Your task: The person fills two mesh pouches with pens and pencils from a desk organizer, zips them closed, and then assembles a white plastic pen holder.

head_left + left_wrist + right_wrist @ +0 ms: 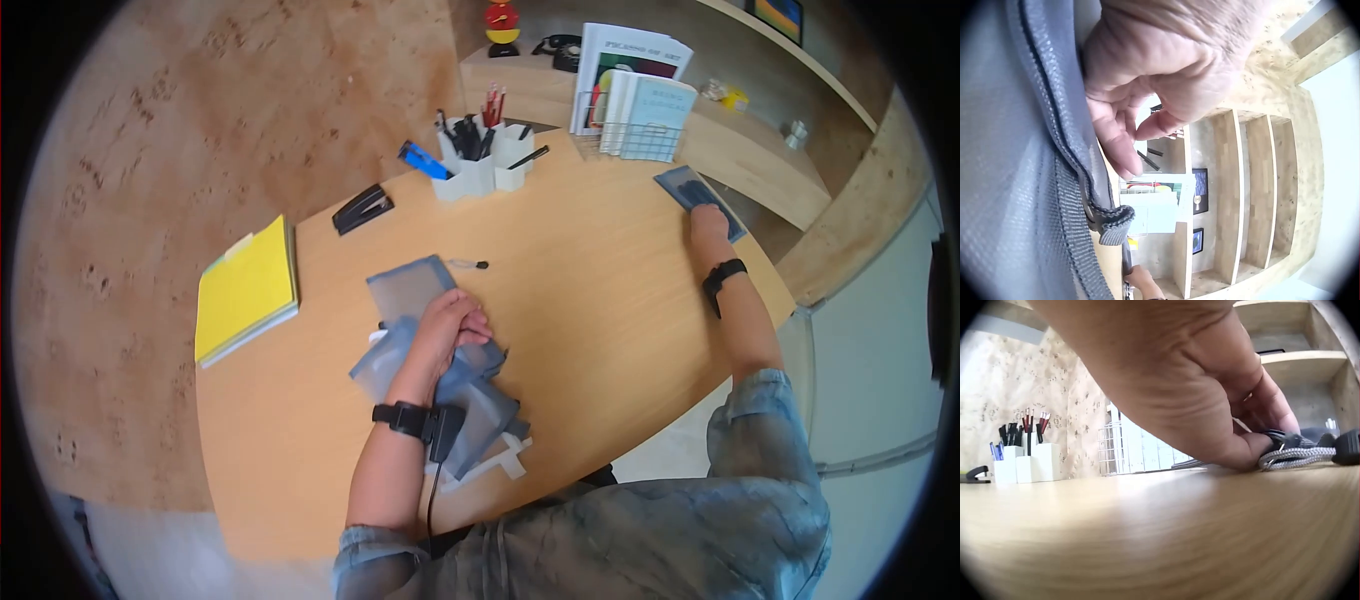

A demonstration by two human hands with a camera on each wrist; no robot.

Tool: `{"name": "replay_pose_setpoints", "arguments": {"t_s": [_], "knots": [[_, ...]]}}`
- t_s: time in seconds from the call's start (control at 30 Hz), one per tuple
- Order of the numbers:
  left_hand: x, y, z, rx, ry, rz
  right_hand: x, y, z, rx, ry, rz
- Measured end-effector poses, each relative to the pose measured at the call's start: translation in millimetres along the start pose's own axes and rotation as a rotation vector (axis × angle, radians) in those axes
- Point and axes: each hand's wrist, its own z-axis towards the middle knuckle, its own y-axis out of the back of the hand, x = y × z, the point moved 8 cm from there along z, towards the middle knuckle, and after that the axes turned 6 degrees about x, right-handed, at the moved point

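Note:
Several grey-blue mesh zip pouches lie in a loose pile at the table's middle left. The left hand rests over this pile, fingers loosely curled; in the left wrist view a pouch's zip edge runs beside the hand, and nothing shows held. At the table's far right corner, the right hand is on a dark mesh pouch. The right wrist view has its thumb and fingers pinching that pouch's edge, with a grey braided cord loop beside them.
A yellow pad lies at left, near a black stapler. White pen holders and a wire rack with books stand at the back. A small cord with a black end is beside the pile; shelves stand behind.

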Motion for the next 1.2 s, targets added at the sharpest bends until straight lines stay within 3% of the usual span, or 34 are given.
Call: {"name": "replay_pose_setpoints", "arguments": {"t_s": [0.17,0.23,0.3,0.37,0.47,0.57,0.67,0.9,1.07,1.2], "knots": [[4.2,3.6,1.5,-0.025,0.011,-0.018,37.7,12.7,-43.2,-0.174,0.294,0.073],[4.8,4.5,2.1,-0.029,-0.002,-0.048,73.8,16.9,-74.0,-0.055,0.442,0.051],[7.2,5.2,3.7,-0.024,-0.016,-0.083,124.4,45.0,-122.1,0.185,0.651,0.109],[10.5,7.6,8.0,0.008,-0.032,-0.074,163.1,80.4,-168.8,0.344,0.835,0.415],[6.6,8.2,6.9,0.03,-0.09,-0.153,193.9,114.2,-193.3,0.58,0.877,0.943],[-1.4,8.2,4.6,0.138,-0.154,-0.421,219.5,163.1,-212.4,0.658,0.964,1.203],[-17.7,9.9,-5.4,0.211,-0.208,-0.675,242.9,193.8,-222.6,0.623,1.018,1.379],[-32.3,51.2,-10.4,0.032,-0.515,-0.804,294.8,167.0,-203.5,0.705,0.98,1.555],[-27.8,76.5,-11.2,-0.134,-0.558,-0.836,308.5,136.0,-206.6,0.896,0.94,1.491],[-27.3,77.1,-9.6,-0.157,-0.546,-0.814,309.7,137.7,-208.5,0.852,1.069,1.388]]}}
